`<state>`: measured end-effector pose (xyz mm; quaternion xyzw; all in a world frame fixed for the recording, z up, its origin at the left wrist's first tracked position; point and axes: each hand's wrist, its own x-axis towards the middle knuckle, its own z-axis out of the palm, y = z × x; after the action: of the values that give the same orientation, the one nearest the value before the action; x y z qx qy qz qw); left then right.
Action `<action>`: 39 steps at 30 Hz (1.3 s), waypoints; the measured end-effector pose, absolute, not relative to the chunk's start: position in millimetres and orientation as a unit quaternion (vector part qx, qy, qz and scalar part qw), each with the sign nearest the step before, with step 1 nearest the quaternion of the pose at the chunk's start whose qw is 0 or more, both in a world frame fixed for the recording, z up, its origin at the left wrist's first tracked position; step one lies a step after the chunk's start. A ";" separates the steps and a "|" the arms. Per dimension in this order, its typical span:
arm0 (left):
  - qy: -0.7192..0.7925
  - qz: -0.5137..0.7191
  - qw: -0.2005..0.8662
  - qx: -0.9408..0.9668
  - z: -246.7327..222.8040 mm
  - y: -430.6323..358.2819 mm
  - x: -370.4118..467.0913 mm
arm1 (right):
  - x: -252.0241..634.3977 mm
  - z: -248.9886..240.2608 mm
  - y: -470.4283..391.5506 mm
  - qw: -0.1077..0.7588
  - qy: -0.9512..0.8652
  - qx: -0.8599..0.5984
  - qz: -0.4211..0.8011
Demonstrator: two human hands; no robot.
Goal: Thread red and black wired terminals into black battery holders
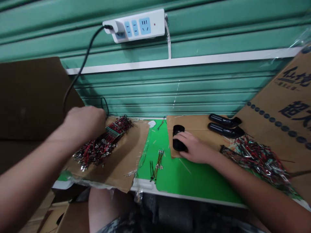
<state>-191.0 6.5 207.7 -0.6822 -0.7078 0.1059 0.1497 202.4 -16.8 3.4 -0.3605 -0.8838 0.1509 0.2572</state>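
My left hand (85, 122) is closed in a fist above the left cardboard sheet, its fingertips turned away from view. Beside it a thin loop of black cord shows, but I cannot make out what the fingers hold. Below lies a thick pile of red and black wires with metal ends (97, 150), with a green comb-like strip (112, 134) across it. My right hand (193, 147) has its fingers over a black curved plastic piece (179, 137), which rests on the right cardboard sheet (171, 121).
Two more black plastic pieces (224, 130) lie at the back right, near a second wire heap (261, 158). Several loose wires (158, 163) lie on the green mat (184, 181). A power strip (155, 24) hangs on the green wall, its black cable (84, 61) running down left.
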 end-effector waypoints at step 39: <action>-0.584 -0.249 -0.120 -0.764 -3.7 73.7 -72.8 | 182.0 16.9 -63.8 0.123 -0.946 -0.286 0.094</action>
<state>-72.8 73.7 -3.7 -0.7635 -0.5836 -0.2488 -0.1204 182.0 -63.8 16.9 -0.2858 -0.9456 0.0943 0.1233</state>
